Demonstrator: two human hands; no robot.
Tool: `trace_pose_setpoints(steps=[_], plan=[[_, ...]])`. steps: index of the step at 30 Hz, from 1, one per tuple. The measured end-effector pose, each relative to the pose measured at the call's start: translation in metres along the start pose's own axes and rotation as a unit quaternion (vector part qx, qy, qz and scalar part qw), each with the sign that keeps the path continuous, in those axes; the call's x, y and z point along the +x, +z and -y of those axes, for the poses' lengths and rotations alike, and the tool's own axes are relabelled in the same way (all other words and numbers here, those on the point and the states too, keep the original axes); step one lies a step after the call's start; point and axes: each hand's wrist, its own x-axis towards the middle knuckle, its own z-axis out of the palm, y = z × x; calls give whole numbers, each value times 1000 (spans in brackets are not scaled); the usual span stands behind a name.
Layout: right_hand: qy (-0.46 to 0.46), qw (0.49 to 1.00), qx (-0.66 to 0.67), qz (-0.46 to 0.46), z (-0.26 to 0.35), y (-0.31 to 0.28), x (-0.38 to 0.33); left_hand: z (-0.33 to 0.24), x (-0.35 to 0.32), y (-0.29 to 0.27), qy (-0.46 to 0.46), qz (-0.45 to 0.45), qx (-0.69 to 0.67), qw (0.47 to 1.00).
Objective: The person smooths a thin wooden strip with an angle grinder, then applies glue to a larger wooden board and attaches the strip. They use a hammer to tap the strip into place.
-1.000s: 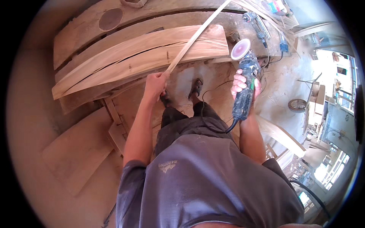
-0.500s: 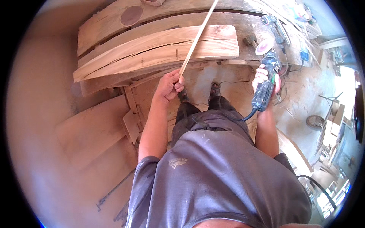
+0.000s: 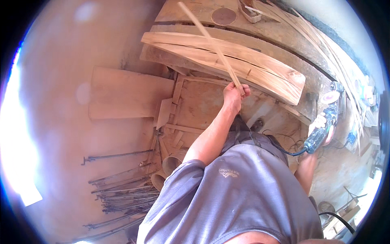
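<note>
Head view: left hand [image 3: 235,97] grips one end of a wooden strip [image 3: 215,48] slanting across both long edges of the cracked board [image 3: 254,69] — right hand [image 3: 318,123], open room between, grips a disc grinder [image 3: 322,136] beyond the board's right end.

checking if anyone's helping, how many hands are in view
2: the left hand, near the middle, grips a thin wood strip; the right hand, toward the right edge, holds a grinder. No others show.

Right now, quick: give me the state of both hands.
Left hand: closed, holding a thin wooden strip by its near end.
Right hand: closed around the body of a dark power tool with a round disc.
</note>
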Motion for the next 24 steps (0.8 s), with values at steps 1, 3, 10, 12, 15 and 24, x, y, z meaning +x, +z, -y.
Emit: trace_pose_setpoints(steps=[1,3,10,12,15,24], plan=[[-6,1000,-5,3,-1,3,0,-3,1,4,9,-10,-22,1000],[1,1000,-1,-1,-9,13,2,-11,-2,7,32,-19,-66,997],[3,999,-49,-18,-28,33,13,-36,9,28,32,-40,-43,998],[1,998,-45,-31,-32,33,17,-41,13,35,20,-47,-26,998],[2,997,-69,-34,-31,27,21,-31,35,48,27,-65,-61,996],[-8,987,-154,-42,-58,53,32,-49,46,59,-174,7,29,984]])
